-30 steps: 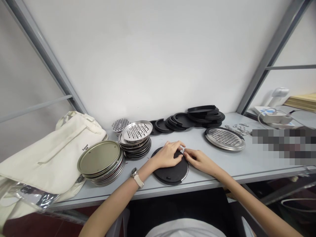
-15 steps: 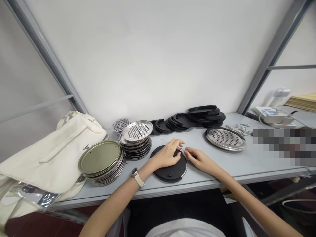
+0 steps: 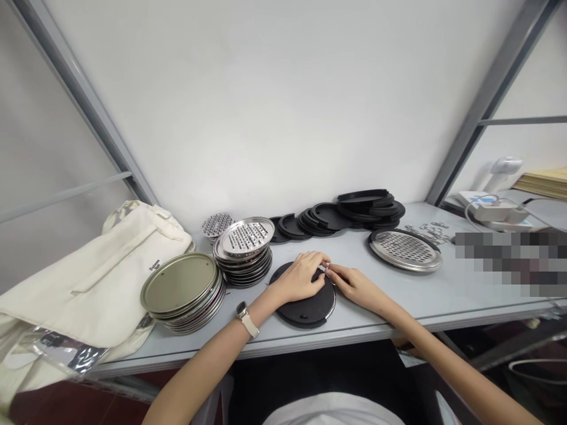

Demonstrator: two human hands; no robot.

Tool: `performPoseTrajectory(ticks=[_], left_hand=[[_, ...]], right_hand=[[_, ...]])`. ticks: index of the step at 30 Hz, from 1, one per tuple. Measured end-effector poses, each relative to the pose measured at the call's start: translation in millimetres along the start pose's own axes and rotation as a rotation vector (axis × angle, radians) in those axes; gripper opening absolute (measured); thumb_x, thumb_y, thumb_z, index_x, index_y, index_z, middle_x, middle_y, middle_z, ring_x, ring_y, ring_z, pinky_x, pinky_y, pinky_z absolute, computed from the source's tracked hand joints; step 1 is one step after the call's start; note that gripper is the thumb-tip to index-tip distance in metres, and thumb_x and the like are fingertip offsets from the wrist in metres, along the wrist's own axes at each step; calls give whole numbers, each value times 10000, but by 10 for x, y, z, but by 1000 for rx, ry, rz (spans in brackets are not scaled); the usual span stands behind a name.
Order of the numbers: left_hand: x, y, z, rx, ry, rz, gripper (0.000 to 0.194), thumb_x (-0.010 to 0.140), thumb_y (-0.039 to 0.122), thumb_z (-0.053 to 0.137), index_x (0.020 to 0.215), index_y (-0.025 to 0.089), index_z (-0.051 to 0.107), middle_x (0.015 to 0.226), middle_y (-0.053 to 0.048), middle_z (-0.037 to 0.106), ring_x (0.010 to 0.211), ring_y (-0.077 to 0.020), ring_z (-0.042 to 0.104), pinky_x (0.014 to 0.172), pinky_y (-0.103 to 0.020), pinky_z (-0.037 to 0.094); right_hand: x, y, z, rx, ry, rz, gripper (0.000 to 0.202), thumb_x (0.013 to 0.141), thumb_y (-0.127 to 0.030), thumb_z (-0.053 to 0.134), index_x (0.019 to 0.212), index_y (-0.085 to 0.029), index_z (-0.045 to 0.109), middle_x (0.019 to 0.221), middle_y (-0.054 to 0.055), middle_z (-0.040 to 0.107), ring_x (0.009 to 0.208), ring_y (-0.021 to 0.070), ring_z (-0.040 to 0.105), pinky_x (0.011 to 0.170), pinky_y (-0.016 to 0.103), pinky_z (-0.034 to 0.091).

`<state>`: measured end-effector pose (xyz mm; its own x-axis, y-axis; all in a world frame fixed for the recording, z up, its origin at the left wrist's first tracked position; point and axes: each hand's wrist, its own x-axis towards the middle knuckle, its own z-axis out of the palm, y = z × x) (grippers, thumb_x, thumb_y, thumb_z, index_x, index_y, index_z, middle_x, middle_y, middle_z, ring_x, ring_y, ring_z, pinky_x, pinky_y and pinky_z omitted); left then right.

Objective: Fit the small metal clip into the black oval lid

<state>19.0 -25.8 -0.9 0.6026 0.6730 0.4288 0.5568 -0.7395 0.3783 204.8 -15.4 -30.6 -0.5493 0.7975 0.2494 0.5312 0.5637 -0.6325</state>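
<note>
A round black disc (image 3: pixel 305 310) with a small knob and a shiny metal edge on its right lies flat near the table's front. My left hand (image 3: pixel 303 274) rests on top of it, fingers curled over its far right edge and holding it down. At that edge, a small metal clip (image 3: pixel 326 267) shows partly between the hands. The fingertips of my right hand (image 3: pixel 354 284) pinch this clip against the disc. Fingers hide most of the clip, so I cannot tell how it sits.
Green-topped metal discs (image 3: pixel 179 283) and grater plates (image 3: pixel 248 236) are stacked on the left, beside a cream bag (image 3: pixel 97 277). Black rings (image 3: pixel 332 215) lie along the wall. A black-rimmed grater (image 3: pixel 405 249) and loose metal clips (image 3: pixel 429 230) lie to the right.
My right hand has moved slightly left, bringing the small metal clip closer to the disc's edge and to my left fingertips. My left fingers have curled down a little.
</note>
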Motion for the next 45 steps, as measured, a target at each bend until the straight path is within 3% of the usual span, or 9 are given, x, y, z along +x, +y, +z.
performPoseTrajectory(ticks=[8, 12, 18, 29, 38, 45], left_hand=[[-7, -5, -4, 61, 6, -16, 210, 812, 130, 506, 1005, 185, 446, 1009, -49, 535, 991, -203, 507, 910, -345, 384], [-6, -12, 3, 12, 11, 0, 230, 810, 114, 504, 1021, 186, 447, 1029, -57, 523, 1012, -204, 498, 933, -344, 392], [-15, -21, 12, -64, -10, 39, 251, 836, 73, 450, 1058, 188, 451, 1062, -66, 505, 1053, -201, 484, 953, -342, 408], [-18, -15, 6, -188, -27, 72, 269, 829, 74, 477, 1075, 182, 474, 1051, -64, 508, 1025, -188, 508, 934, -323, 429], [-22, 14, -8, -218, -46, 61, 249, 832, 117, 515, 1069, 186, 483, 1045, -69, 507, 993, -198, 524, 898, -334, 450], [-13, 33, -15, -112, -19, 64, 241, 817, 137, 533, 1049, 179, 481, 1028, -62, 529, 985, -201, 527, 892, -322, 438]], right_hand=[[26, 8, 20, 7, 27, 28, 357, 952, -398, 321, 964, -191, 611, 878, 68, 691, 772, 218, 633, 703, 290, 432], [8, 13, 14, 3, 20, 24, 363, 953, -392, 318, 920, -183, 613, 810, 60, 688, 702, 207, 624, 670, 285, 433], [-22, -3, -1, 14, 16, 18, 363, 952, -376, 326, 991, -168, 621, 865, 74, 699, 723, 208, 630, 684, 285, 433], [-68, 9, -2, 59, 2, 8, 370, 945, -381, 335, 820, -154, 599, 685, 19, 606, 612, 154, 521, 584, 245, 387], [-70, -21, -27, 97, 4, -1, 361, 944, -372, 336, 941, -151, 622, 715, 17, 625, 608, 152, 524, 583, 236, 395], [-68, 3, -21, 33, -2, -7, 384, 948, -359, 328, 1062, -147, 628, 748, 31, 671, 627, 173, 571, 618, 257, 429]])
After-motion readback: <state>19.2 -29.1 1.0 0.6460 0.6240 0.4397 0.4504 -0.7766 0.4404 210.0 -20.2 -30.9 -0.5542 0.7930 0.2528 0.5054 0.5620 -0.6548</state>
